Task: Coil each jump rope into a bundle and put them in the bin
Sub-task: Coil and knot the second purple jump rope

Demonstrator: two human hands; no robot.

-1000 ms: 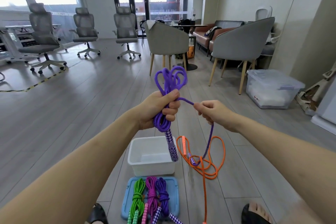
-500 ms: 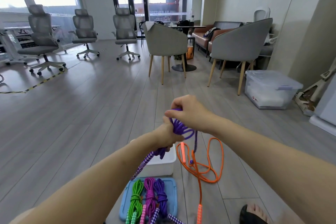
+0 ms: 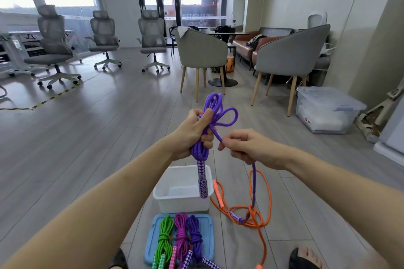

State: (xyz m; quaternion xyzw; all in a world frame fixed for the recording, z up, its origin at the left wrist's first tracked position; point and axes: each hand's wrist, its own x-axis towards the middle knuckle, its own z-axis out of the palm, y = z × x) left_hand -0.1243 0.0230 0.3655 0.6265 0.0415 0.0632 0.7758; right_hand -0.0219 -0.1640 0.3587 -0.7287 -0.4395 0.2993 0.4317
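My left hand [image 3: 192, 132] grips a folded bundle of purple jump rope [image 3: 215, 108], its loops sticking up above the fist and one checkered handle [image 3: 202, 181] hanging down. My right hand [image 3: 244, 145] pinches the rope's free strand just right of the bundle; that strand drops to the floor, where its other handle [image 3: 235, 216] lies. Below the hands stands the white bin [image 3: 164, 193], with nothing in it. An orange jump rope [image 3: 262, 209] lies loose on the floor right of the bin, under the purple strand.
A blue lid [image 3: 152, 238] in front of the bin carries three coiled ropes: green [image 3: 165, 237], magenta [image 3: 181, 230] and purple [image 3: 194, 236]. My sandalled feet show at the bottom edge. Chairs and a clear lidded storage box [image 3: 325, 109] stand farther back.
The bundle was lowered and tipped over with my right hand on top of it, then raised upright again. My right hand has now drawn the free strand out to the right.
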